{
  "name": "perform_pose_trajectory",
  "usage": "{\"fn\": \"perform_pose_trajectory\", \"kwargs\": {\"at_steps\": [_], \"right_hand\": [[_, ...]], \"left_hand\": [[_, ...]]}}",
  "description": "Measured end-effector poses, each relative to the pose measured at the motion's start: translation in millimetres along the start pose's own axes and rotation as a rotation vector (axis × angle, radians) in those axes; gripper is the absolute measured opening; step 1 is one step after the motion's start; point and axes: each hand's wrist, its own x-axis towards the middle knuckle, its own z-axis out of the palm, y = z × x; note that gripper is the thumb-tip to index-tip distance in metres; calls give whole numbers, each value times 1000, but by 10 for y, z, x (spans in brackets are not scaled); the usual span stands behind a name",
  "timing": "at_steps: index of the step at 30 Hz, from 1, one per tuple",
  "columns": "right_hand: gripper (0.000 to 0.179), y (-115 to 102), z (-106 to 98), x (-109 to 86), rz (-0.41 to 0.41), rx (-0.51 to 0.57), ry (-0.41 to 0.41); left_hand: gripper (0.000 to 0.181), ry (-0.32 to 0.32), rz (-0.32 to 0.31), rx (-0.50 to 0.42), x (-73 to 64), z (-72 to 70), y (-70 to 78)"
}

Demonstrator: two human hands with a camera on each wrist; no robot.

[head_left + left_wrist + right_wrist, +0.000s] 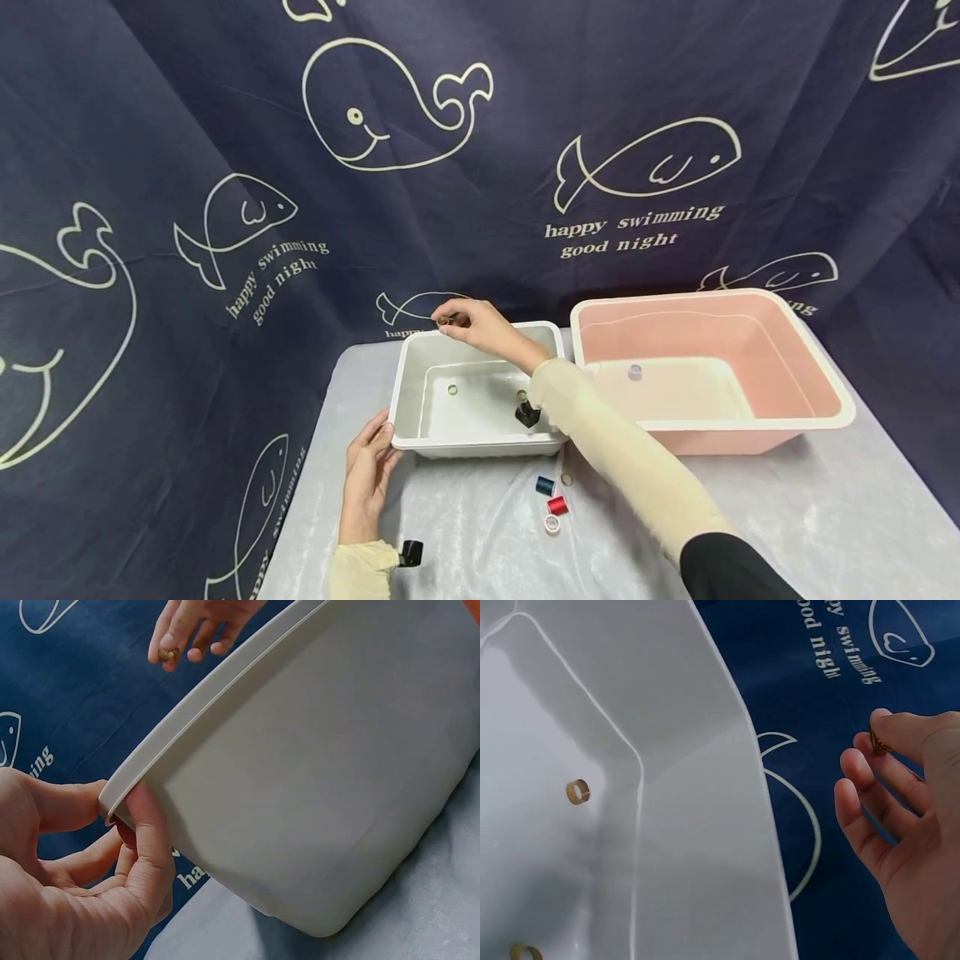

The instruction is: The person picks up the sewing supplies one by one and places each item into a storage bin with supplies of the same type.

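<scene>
My left hand point(367, 471) pinches the front left corner of the white basin's rim point(169, 731), thumb on one side and fingers on the other. Above the basin's back edge, my right hand point(480, 327) holds a small gold ring point(880, 742) between thumb and index finger; its other fingers are spread loosely. The fingertips partly cover that ring. On the floor of the white basin lie two more gold rings, one ring point(452, 389) toward the left and another ring point(521, 395) toward the right, near the black camera on my right wrist.
To the right stands a larger pink basin point(813, 392) with a pale lilac spool point(635, 372) inside. In front, on the grey cloth, lie a blue thread spool point(545, 486), a red spool point(557, 505), a whitish spool point(552, 524) and a ring point(567, 480). A dark blue curtain point(465, 225) hangs behind.
</scene>
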Motion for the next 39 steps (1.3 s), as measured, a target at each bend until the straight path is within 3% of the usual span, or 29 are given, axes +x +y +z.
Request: {"fn": "perform_pose_trajectory", "kwargs": {"at_steps": [25, 39], "right_hand": [[25, 351, 399, 76, 63, -7, -251], [20, 562, 552, 83, -75, -262, -353]], "left_hand": [[50, -10, 17, 8, 21, -21, -9], [51, -16, 13, -5, 30, -35, -1]]}}
